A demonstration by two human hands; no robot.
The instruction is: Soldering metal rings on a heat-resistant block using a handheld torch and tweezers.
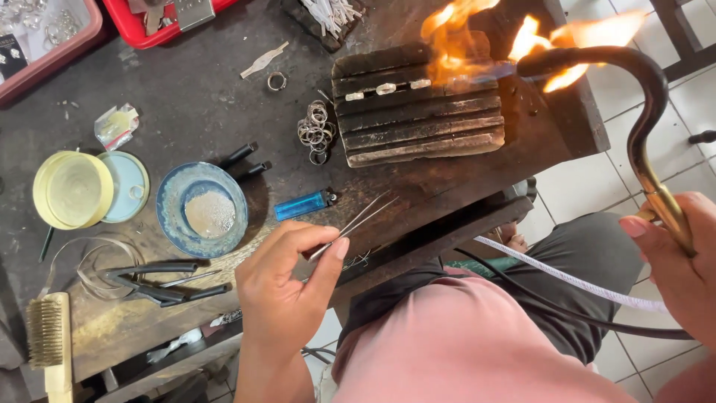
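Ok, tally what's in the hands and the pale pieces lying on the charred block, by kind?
Gas torch, in right hand: 1
Tweezers, in left hand: 1
Pale metal pieces on charred block: 3
Total: 5

Three small silver rings (386, 89) lie on one charred grooved wooden block (418, 104), beside one blue plastic lighter (304, 204) and one blue ceramic bowl (179, 195).

Flame (455, 37) blocks block (418, 104); lighter (302, 204) side free.
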